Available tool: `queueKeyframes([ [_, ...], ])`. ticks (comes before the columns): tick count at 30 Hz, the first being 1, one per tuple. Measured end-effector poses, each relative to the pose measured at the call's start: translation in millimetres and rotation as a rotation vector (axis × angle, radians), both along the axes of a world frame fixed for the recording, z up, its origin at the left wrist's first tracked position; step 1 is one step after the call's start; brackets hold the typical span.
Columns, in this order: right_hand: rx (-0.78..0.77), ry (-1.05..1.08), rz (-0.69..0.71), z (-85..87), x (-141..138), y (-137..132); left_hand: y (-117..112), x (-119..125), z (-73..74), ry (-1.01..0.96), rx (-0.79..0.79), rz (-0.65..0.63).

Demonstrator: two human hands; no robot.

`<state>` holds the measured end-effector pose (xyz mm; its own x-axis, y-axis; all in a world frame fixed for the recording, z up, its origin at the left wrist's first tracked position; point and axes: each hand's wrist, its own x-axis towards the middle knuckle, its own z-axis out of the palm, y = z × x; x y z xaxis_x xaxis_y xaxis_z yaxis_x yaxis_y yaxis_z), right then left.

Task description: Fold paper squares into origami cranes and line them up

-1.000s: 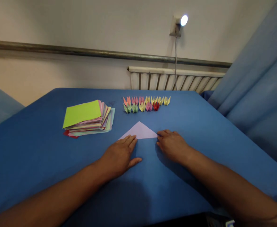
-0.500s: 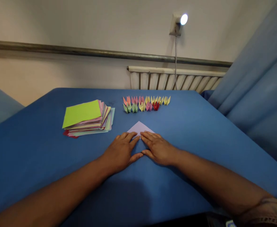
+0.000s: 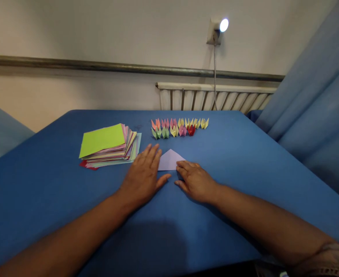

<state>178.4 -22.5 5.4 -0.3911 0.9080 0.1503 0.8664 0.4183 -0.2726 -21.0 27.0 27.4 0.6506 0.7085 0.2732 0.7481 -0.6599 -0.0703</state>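
A sheet of lilac paper [image 3: 169, 161], folded into a triangle with its point away from me, lies flat on the blue table [image 3: 233, 161]. My left hand [image 3: 144, 169] covers its left corner, palm down with the fingers stretched out and the thumb apart. Over the right corner lies my right hand [image 3: 196, 177], its fingers extended on the paper and the thumb spread toward the middle. Both side corners are hidden under the hands. The straight folded edge faces me.
Left of the hands is a thick stack of coloured paper [image 3: 106, 142], a lime-green sheet on top. Beyond the triangle stand two rows of small folded paper figures [image 3: 174, 130]. Behind the table are a radiator [image 3: 215, 87] and a wall pipe [image 3: 114, 67]; a blue curtain [image 3: 311, 92] hangs right.
My left hand has slid outward to the left, its fingers straightening. My right hand has shifted slightly right. More of the lilac paper's middle and near edge now shows.
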Motion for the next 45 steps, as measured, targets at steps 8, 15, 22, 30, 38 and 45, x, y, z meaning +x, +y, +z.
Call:
queueKeyframes([
  [8, 0.005, 0.033, 0.012, -3.3, -2.9, 3.8, 11.4, 22.1, -24.5, 0.076, -0.358, -0.209],
  [15, -0.039, 0.063, -0.074, -3.6, -0.4, 4.2, 23.3, 8.0, -25.8, 0.159, -0.334, -0.068],
  [22, -0.148, 0.178, -0.025, 4.2, -31.8, 14.8, 23.1, 4.3, -27.9, 0.168, -0.346, -0.106],
  [30, -0.182, 0.132, -0.061, 1.2, -39.8, 20.4, 25.4, 2.2, -31.5, 0.110, -0.337, -0.126],
  [38, -0.198, 0.015, -0.144, -4.7, -22.2, 16.2, 24.7, -6.6, -28.4, 0.148, -0.301, -0.055],
  [45, -0.179, -0.042, -0.167, -9.3, -17.6, 14.5, 31.4, -21.0, -27.9, 0.070, -0.236, 0.072],
])
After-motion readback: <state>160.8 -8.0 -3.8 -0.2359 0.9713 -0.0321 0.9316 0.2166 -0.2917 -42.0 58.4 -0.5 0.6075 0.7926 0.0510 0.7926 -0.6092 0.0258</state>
